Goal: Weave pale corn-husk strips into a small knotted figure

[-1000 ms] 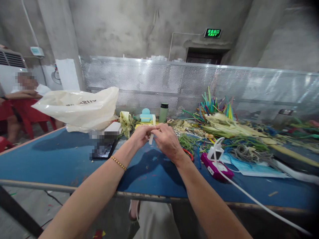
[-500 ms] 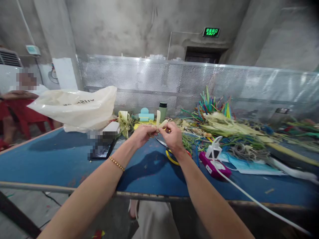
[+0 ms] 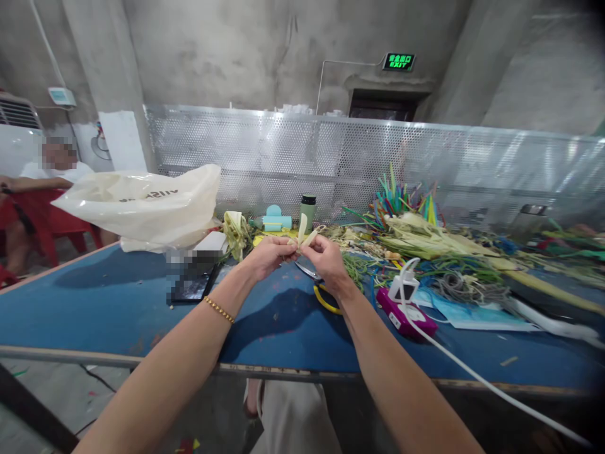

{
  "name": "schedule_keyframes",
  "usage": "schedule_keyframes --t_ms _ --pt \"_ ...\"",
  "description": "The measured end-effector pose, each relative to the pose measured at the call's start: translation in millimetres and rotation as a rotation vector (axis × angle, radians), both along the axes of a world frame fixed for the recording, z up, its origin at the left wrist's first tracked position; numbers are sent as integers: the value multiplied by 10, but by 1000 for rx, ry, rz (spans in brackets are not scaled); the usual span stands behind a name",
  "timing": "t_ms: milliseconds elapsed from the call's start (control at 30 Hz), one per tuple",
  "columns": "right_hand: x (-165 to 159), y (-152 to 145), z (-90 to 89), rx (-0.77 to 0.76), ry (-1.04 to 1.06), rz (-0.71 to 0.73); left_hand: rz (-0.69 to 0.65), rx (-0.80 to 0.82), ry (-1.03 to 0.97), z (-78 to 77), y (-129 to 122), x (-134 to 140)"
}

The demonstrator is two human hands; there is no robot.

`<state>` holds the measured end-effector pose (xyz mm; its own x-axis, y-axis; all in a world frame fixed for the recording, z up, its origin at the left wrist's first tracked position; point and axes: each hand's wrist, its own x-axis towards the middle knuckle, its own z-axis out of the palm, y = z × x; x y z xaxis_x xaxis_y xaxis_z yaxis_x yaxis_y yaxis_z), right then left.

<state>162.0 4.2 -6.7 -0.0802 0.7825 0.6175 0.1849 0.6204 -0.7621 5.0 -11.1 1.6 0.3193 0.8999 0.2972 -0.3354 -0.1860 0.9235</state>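
Pale, flat strips that look like corn husk (image 3: 303, 228) stick up between my two hands, above the blue table. My left hand (image 3: 274, 255) is closed, its fingertips pinching the base of the strips. My right hand (image 3: 325, 257) pinches the same piece from the other side, thumb and forefinger on a strip that slants right. Below my right hand and wrist lie scissors (image 3: 327, 301) with yellow handles, partly hidden by that arm. Behind the hands stands a green bottle (image 3: 308, 211) with a black lid.
A large white plastic bag (image 3: 146, 202) and a dark tablet-like device (image 3: 193, 287) lie left. Husks (image 3: 425, 236), coloured stems (image 3: 394, 198) and grey cord (image 3: 466, 290) pile up right. A purple power strip (image 3: 406, 315) trails a white cable. A person (image 3: 59, 170) sits far left.
Both hands stay nearly in place, still pinching the husk strips. The upright strip leans slightly more to the right. The seated person at the left has shifted a little.
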Motion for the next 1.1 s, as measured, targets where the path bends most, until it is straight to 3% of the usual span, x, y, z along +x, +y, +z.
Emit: schedule_keyframes --t_ms 133,433,667,933,1100 --pt "3 -20 15 -64 38 93 19 33 96 25 -15 -28" --pt "-10 -60 24 -131 39 30 148 197 177 38 -17 12" --pt "18 -152 97 -146 89 103 120 122 30 39 27 -26" --pt "36 -136 91 -3 77 -95 117 70 81 51 0 -45" --pt "24 -168 102 7 102 -81 139 -4 49 34 15 -22"
